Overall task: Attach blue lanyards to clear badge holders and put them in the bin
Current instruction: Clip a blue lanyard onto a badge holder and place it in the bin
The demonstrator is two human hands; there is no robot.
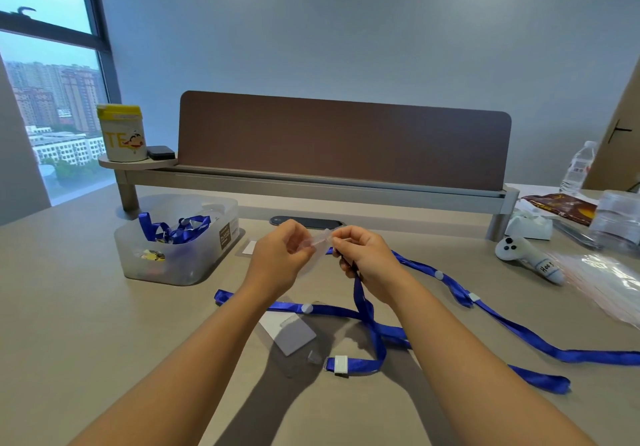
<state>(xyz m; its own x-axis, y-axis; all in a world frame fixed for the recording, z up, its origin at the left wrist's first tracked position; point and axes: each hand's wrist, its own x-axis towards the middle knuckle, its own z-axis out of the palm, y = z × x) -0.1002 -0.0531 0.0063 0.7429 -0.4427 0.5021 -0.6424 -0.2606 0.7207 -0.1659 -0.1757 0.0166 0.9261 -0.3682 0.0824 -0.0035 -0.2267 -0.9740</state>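
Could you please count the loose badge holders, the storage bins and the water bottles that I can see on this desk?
Clear badge holders: 2, one held in both hands, one flat on the desk
Translucent bin: 1
Water bottle: 1
Total: 4

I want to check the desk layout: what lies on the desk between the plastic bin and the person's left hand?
In the head view, a small white card lies flat between the bin and the left hand, which is raised above the desk.
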